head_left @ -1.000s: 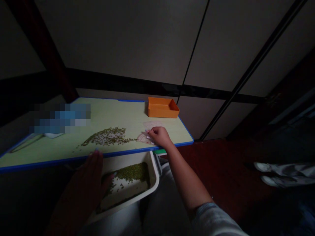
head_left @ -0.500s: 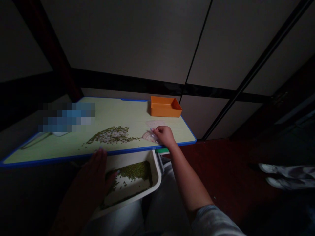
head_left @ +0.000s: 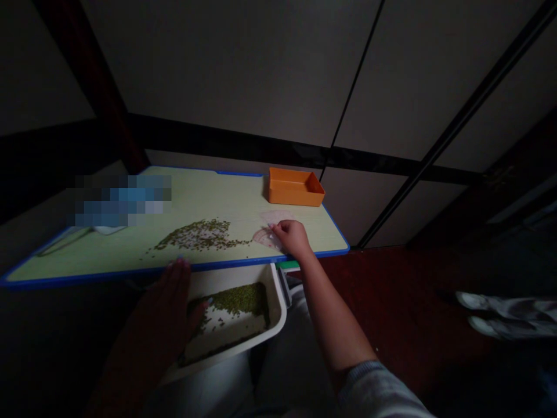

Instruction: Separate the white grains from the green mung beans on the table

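My right hand (head_left: 292,237) is above the right part of the yellow-green tabletop (head_left: 195,191), thumb and fingertips pinched together. What they hold, if anything, is too small to make out. Just beneath lies a clear, fan-shaped piece with printed markings (head_left: 263,237), partly covered by the hand. My left hand (head_left: 167,299) rests in shadow at the blue front edge, fingers stretched out and thumb apart. The thumb reaches over a white bin (head_left: 281,325), which holds small green seeds or pellets (head_left: 243,299). A loose pile of similar green bits (head_left: 195,235) spreads across the table.
An orange open box (head_left: 293,197) stands at the table's back right. A blurred-out blue item (head_left: 130,200) lies at the left, with a cord (head_left: 65,239) near it. Cabinet panels (head_left: 243,69) rise behind. Another person's legs and pale shoes (head_left: 483,302) show at the far right.
The view has shifted slightly, so the table and box appear a little higher and to the right. Both hands keep nearly the same places and poses.
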Tool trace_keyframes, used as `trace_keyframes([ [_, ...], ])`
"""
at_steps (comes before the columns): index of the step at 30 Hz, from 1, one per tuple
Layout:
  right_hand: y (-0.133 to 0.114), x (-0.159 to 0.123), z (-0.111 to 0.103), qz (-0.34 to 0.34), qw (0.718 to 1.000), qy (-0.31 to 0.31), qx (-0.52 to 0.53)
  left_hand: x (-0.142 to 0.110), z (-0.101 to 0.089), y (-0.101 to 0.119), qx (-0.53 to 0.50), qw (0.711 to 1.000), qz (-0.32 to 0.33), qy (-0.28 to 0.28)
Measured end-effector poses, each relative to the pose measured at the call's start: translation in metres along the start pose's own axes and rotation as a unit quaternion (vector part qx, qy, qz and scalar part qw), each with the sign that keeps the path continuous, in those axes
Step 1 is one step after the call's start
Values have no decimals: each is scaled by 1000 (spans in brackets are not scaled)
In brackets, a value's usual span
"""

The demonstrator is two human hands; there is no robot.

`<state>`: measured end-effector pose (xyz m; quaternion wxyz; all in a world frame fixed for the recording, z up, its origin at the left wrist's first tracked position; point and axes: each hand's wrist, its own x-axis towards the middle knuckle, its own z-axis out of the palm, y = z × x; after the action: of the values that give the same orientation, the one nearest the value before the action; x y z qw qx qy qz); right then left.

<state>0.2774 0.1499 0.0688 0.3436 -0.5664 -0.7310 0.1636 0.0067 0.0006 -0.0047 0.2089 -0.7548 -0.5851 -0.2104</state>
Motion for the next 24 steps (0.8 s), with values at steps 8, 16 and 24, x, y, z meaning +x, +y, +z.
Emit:
trace_keyframes([
  [8, -5, 4, 3, -36, 999, -35, -9, 1, -1, 4, 1, 1000, -7, -5],
  [16, 4, 1, 4, -18, 992, -42, 120, 2, -6, 4, -15, 999, -21, -28],
  [24, 4, -2, 0, -15, 987, -69, 145, 3, -7, 3, -31, 999, -20, -36],
])
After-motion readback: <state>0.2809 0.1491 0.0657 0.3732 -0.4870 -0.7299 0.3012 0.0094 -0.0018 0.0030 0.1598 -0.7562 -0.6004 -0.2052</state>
